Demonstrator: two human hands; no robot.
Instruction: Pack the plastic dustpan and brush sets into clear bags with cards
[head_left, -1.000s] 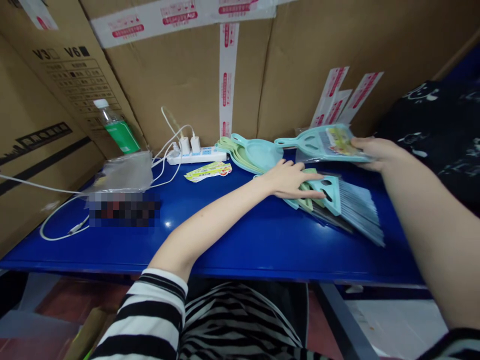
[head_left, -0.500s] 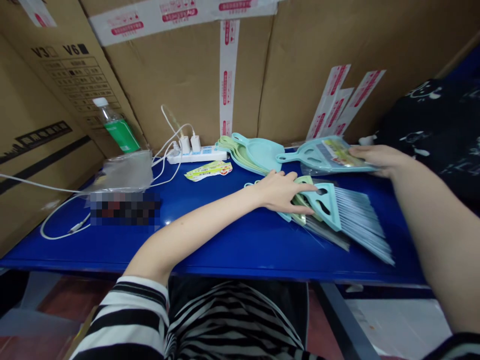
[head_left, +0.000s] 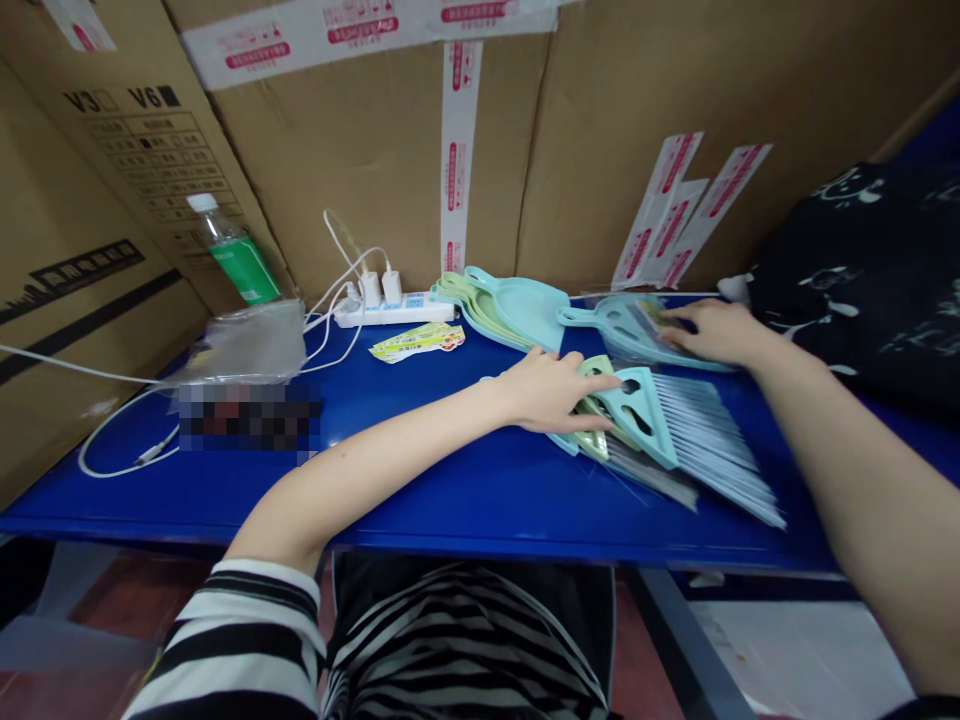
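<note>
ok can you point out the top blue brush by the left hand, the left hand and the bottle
Top blue brush (head_left: 709, 440): head view, on the bristles.
Left hand (head_left: 551, 392): head view, on the back of the hand.
Bottle (head_left: 244, 266): head view, on the green label.

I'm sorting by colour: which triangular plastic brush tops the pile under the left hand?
The light-blue plastic brush farthest right in the pile; it overlaps the pale-green plastic brushes, which lie partly covered.

Looks like wkshop/whse: big taped cartons (head_left: 360, 150) behind blue bench (head_left: 450, 500) w/ pwr strip (head_left: 417, 312)
</note>
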